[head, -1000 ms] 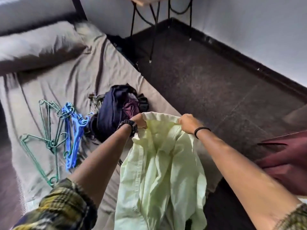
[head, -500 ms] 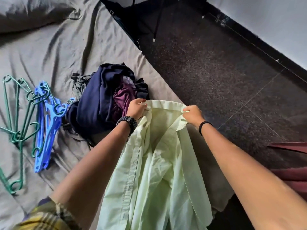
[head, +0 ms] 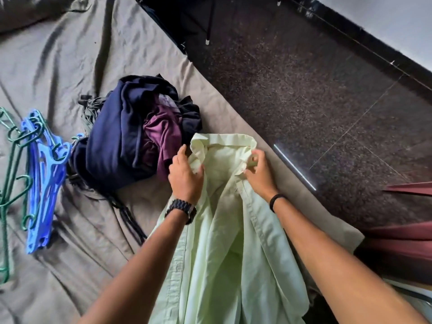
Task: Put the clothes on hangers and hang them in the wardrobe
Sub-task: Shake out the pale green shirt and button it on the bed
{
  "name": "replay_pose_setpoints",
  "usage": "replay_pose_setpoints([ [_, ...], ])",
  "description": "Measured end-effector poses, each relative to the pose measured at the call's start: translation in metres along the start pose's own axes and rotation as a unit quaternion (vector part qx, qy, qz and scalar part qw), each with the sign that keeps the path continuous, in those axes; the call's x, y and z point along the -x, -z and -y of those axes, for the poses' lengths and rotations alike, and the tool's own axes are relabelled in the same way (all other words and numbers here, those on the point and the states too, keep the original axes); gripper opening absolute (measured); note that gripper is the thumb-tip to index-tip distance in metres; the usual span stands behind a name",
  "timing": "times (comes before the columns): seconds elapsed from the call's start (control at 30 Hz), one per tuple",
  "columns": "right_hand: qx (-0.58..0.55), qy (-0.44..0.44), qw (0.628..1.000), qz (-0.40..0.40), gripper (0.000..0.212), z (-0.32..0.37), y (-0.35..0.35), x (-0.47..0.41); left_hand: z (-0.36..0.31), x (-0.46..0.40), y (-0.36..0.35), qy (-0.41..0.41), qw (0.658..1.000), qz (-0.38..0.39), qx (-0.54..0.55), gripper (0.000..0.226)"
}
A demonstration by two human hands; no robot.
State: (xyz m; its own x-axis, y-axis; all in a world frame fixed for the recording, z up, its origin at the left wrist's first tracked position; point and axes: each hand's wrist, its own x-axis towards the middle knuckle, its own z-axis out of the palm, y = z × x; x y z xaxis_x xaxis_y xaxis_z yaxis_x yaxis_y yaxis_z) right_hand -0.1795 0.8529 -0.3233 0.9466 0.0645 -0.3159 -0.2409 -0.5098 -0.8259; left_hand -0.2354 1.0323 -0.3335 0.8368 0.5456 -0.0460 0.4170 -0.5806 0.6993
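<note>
Both the left hand (head: 185, 177) and right hand (head: 258, 175) pinched the pale green shirt (head: 229, 230) by its collar near the bed's (head: 70, 54) edge; spreading the collar flat should ease the hanger in.

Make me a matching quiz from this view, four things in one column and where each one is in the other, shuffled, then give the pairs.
Things:
1. pale green shirt
2. blue hangers
3. dark clothes pile
4. wristwatch

Places:
A. on the left wrist
B. heaped mid-bed, beside the hangers
C. held at the collar by both hands
D. lying on the sheet at far left

Pairs: 1-C, 2-D, 3-B, 4-A
</note>
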Motion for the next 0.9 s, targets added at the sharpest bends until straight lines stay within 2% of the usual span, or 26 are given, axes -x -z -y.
replay_pose_setpoints([
  [0.03,0.031,0.020,0.999,-0.035,0.041,-0.002,-0.002,0.012,0.001,0.009,0.002,0.012,0.999,-0.007,-0.043,0.054],
  [0.1,0.126,0.038,0.990,-0.040,0.023,-0.013,-0.006,0.033,0.008,0.022,0.000,0.033,0.995,0.052,-0.080,0.036],
  [0.2,0.268,0.006,0.962,0.047,0.032,-0.037,-0.012,0.056,0.016,0.031,-0.004,0.036,0.990,0.103,-0.092,0.018],
  [0.27,0.352,0.000,0.934,0.053,0.035,-0.049,-0.011,0.065,0.018,0.030,-0.005,0.023,0.983,0.102,-0.148,0.021],
  [0.33,0.386,0.001,0.922,0.039,0.030,-0.055,-0.009,0.072,0.019,0.027,-0.004,0.018,0.990,0.086,-0.109,0.016],
  [0.37,0.374,-0.005,0.927,0.031,0.026,-0.056,-0.008,0.073,0.017,0.024,0.000,0.034,0.995,0.081,-0.042,0.009],
  [0.43,0.310,-0.040,0.950,0.005,0.009,-0.052,-0.004,0.072,0.018,0.017,0.008,0.100,0.990,0.060,0.075,0.014],
  [0.47,0.267,-0.049,0.962,-0.008,0.013,-0.050,-0.003,0.070,0.019,0.015,0.014,0.137,0.983,0.059,0.102,0.014],
  [0.53,0.180,-0.050,0.982,-0.028,0.018,-0.042,0.001,0.061,0.024,0.011,0.022,0.188,0.973,0.076,0.110,0.009],
  [0.6,0.073,-0.042,0.994,-0.063,0.017,-0.024,0.003,0.050,0.030,0.008,0.025,0.196,0.971,0.095,0.097,0.023],
  [0.67,-0.002,-0.027,0.990,-0.140,0.025,-0.002,0.006,0.033,0.030,0.007,0.026,0.172,0.980,0.096,0.041,0.036],
  [0.73,-0.044,-0.016,0.976,-0.214,0.036,0.017,0.009,0.013,0.025,0.009,0.027,0.098,0.993,0.055,-0.031,0.030],
  [0.77,-0.065,-0.025,0.972,-0.223,0.044,0.022,0.012,0.001,0.021,0.008,0.029,0.057,0.997,0.024,-0.049,0.024],
  [0.83,-0.068,-0.069,0.980,-0.174,0.053,0.023,0.016,-0.016,0.013,0.007,0.029,-0.006,0.999,0.009,-0.044,0.016],
  [0.9,-0.005,-0.080,0.993,-0.082,0.044,0.022,0.017,-0.023,0.003,0.003,0.024,-0.021,0.999,0.048,0.009,0.011],
])
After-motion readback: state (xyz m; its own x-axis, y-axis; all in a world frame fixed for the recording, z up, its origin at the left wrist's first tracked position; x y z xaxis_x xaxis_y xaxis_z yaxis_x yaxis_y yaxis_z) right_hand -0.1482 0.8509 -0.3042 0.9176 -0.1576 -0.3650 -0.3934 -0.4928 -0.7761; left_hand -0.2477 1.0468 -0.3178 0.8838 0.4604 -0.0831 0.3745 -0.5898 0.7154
